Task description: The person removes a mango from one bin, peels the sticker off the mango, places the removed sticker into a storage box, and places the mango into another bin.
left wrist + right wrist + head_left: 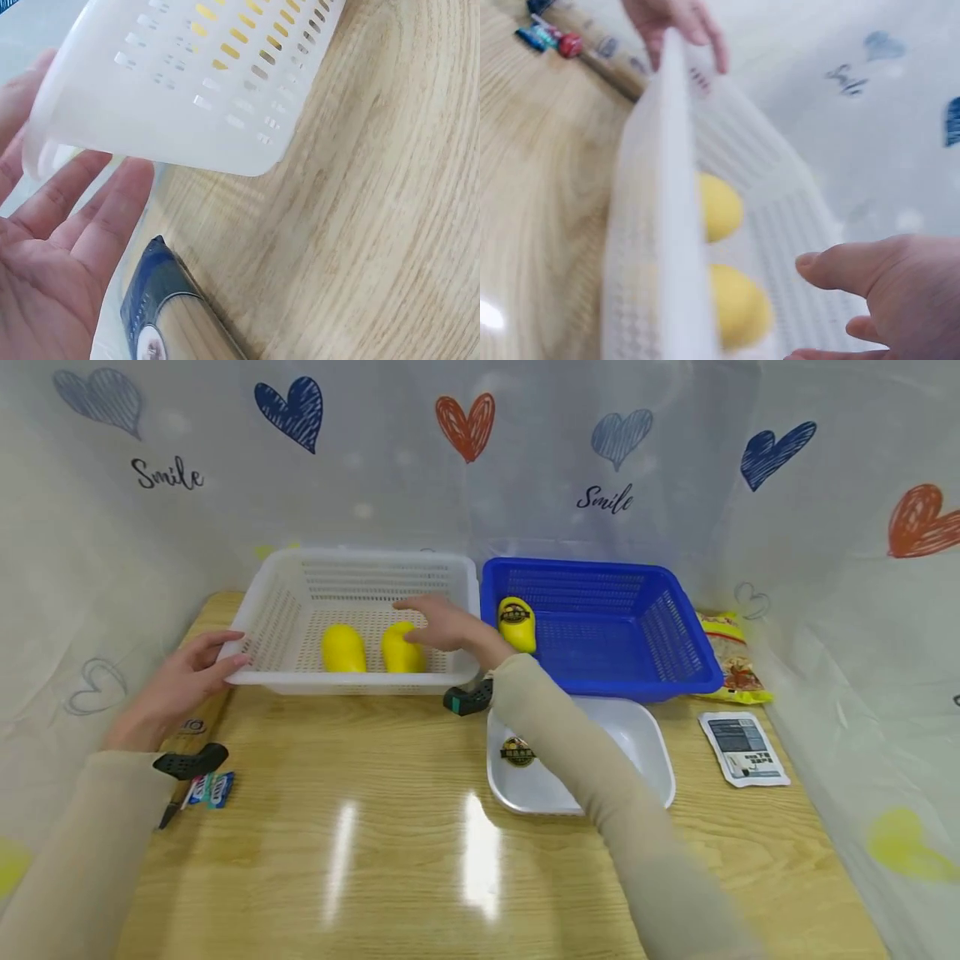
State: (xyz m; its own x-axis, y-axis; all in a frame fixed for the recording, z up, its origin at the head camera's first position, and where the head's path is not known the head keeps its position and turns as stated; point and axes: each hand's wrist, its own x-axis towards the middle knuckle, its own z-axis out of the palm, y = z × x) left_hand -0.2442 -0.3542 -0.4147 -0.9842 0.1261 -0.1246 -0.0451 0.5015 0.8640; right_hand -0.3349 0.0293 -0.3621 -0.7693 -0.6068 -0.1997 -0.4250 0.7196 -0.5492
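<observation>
A white slotted basket [285, 678] holds two yellow mangoes [343, 649] [403, 648] near its front wall. My left hand [183, 681] grips the basket's left rim; in the left wrist view several fingers [105, 240] show outside the wall, right at the rim. Over the right part of the basket reaches my right hand [447, 625], its thumb overlapping the right mango in the head view. Thumb and fingers are spread with nothing between them in the right wrist view, where the hand [907, 292] appears beside the two mangoes.
A blue basket [682, 681] with one labelled mango [517, 625] adjoins on the right. Before it lies a white tray [645, 752] with a round sticker, under my right forearm. Snack bag [731, 660] and flat pouch [744, 749] lie right; a long packet [184, 322] and small wrappers [213, 789] left.
</observation>
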